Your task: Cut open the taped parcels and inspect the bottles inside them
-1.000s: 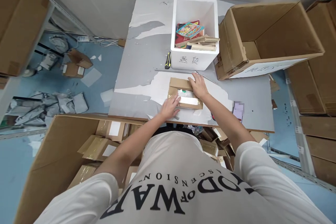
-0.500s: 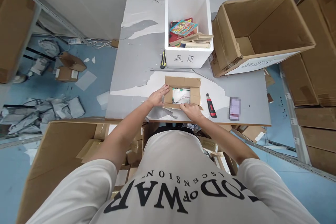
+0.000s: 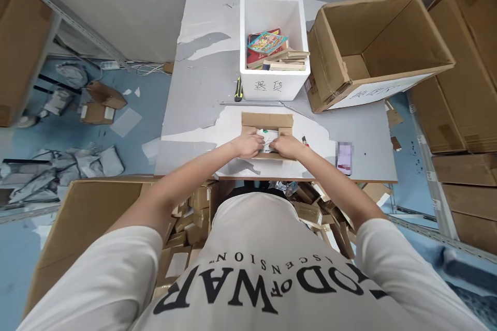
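A small cardboard box (image 3: 267,120) lies on the table with its flaps folded out. Inside it shows a white packet (image 3: 268,135) with green marks. My left hand (image 3: 250,144) reaches over the box's left side, its bent fingers closed at the packet's edge. From the right, my right hand (image 3: 286,146) has its fingers curled on the packet's other edge. Both hands cover the box's side flaps. A red and black utility knife (image 3: 305,140) is mostly hidden behind my right forearm.
A white foam box (image 3: 272,85) holding books stands behind, beside a large open carton (image 3: 330,57). A yellow-black utility knife (image 3: 238,89) lies left of the foam box. A phone (image 3: 344,158) rests near the table's front right. Several small cartons (image 3: 200,217) fill the space below.
Both hands have moved from the small box's rim inward onto the white packet. My right forearm now covers most of the red utility knife. The view has shifted slightly.
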{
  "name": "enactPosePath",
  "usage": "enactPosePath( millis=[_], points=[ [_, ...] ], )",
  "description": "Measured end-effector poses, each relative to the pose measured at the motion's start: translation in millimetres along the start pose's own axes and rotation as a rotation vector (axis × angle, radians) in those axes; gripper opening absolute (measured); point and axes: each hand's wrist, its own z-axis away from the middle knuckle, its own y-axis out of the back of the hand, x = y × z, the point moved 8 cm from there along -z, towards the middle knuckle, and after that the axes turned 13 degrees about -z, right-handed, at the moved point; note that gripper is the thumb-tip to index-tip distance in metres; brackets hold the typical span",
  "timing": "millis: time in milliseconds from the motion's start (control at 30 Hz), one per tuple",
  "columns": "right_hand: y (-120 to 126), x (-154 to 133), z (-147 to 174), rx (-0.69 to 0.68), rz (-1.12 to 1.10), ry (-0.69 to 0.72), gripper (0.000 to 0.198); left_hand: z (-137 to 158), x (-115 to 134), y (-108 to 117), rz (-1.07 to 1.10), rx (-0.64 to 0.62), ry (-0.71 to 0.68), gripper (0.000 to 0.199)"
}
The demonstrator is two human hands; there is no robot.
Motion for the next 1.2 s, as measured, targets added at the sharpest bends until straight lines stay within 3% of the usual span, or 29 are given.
enactPosePath(
  millis=[67,167,300,367,467,600,667,733,833,933,1033,1200],
  points=[
    [5.1,2.4,-9.7,-0.093,0.125,0.018,0.024,-15.6,4.6,-5.1,-0.037,-0.073,-0.040,0.032],
    [14.9,6.0,-4.5,-0.023,0.182,0.000,0.028,-18.1,-1.9,-3.2,-0.094,-0.083,0.016,0.040],
    [5.4,27.9,28.6,0.110,0.089,-0.199,0.037,14.4,-16.2,2.0,-0.059,-0.004,0.349,0.051],
    [-10.9,34.5,43.5,0.190,0.017,-0.238,0.049,36.1,-18.2,-5.8,-0.015,0.043,0.550,0.079],
    [-36.8,38.3,53.5,0.290,-0.091,-0.264,0.065,55.2,-11.9,-32.7,0.103,0.083,0.712,0.120],
    [-35.9,36.1,44.5,0.358,-0.111,-0.353,0.064,58.7,-7.8,-58.1,0.247,0.115,0.800,0.139],
    [-19.9,29.5,29.9,0.355,-0.084,-0.362,0.054,57.6,-10.1,-54.5,0.246,0.119,0.839,0.131],
    [-6.4,22.5,10.2,0.298,-0.089,-0.337,0.051,55.4,-14.7,-40.4,0.199,0.136,0.882,0.110],
    [-0.4,24.3,-15.0,0.185,-0.092,-0.387,0.076,41.9,-20.1,-14.5,0.087,0.167,0.853,0.074],
    [-7.3,33.1,-27.7,0.107,-0.059,-0.430,0.088,17.4,-21.8,-8.0,0.033,0.124,0.716,0.048],
    [-12.9,40.9,-30.5,0.099,-0.062,-0.380,0.070,2.2,-27.3,-20.5,0.057,0.057,0.655,0.034],
    [-15.3,52.2,-27.0,0.083,-0.151,-0.331,0.032,1.2,-34.4,-35.2,0.071,0.037,0.607,0.035]
  ],
)
